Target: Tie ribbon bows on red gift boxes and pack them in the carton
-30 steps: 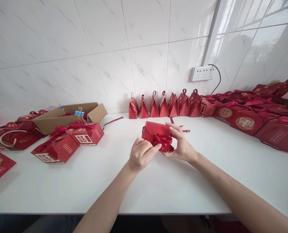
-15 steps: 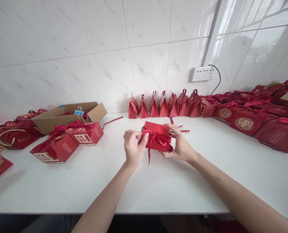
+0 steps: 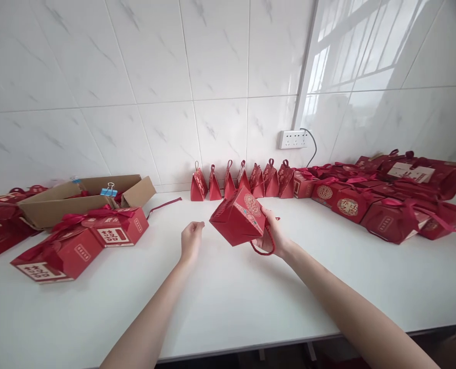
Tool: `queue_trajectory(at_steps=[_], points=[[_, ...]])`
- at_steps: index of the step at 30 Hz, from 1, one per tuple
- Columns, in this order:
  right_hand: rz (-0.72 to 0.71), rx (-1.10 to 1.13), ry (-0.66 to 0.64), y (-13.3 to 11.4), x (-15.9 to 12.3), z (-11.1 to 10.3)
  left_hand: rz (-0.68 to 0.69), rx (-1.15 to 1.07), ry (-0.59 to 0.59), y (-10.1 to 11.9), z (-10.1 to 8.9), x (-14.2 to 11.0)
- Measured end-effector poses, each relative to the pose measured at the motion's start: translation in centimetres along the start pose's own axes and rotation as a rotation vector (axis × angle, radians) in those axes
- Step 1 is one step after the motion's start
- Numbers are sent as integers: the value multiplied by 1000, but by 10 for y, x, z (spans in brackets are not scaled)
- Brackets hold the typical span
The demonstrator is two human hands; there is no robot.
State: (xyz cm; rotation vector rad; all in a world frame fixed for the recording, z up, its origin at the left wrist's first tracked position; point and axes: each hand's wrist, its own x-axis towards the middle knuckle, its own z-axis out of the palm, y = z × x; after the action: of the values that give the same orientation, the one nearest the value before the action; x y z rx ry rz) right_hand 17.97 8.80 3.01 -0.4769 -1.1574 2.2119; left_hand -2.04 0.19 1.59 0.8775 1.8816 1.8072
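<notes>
Seven peaked bags (image 3: 243,179) stand beyond one tilted red box (image 3: 233,225); my right hand (image 3: 273,237) grips it, emblem (image 3: 252,204) rightward, long axis unclear. My left hand (image 3: 191,239) curls, contents unclear.

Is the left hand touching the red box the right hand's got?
Apart. In the head view, a narrow strip of white table shows between the left hand and the red box.

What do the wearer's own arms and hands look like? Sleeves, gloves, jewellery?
Left forearm and right forearm: bare, slim, tapering to the wrists; no sleeves in frame. Left hand and right hand: ungloved. No watch, bracelet or cables visible. No rings seen, though parts of both hands are hidden.
</notes>
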Motion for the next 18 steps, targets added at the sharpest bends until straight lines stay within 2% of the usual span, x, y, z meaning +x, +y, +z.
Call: queue_trajectory(at_steps=[3,5,14,18], points=[[37,200,-43,3,-1,2,7,20,-16,0,1,-1],[29,245,-57,6,-1,3,15,31,-21,1,1,-1],[29,269,-105,11,-2,6,81,89,-53,-4,3,-2],[-4,117,-89,12,5,8,115,134,-53,-2,4,2]])
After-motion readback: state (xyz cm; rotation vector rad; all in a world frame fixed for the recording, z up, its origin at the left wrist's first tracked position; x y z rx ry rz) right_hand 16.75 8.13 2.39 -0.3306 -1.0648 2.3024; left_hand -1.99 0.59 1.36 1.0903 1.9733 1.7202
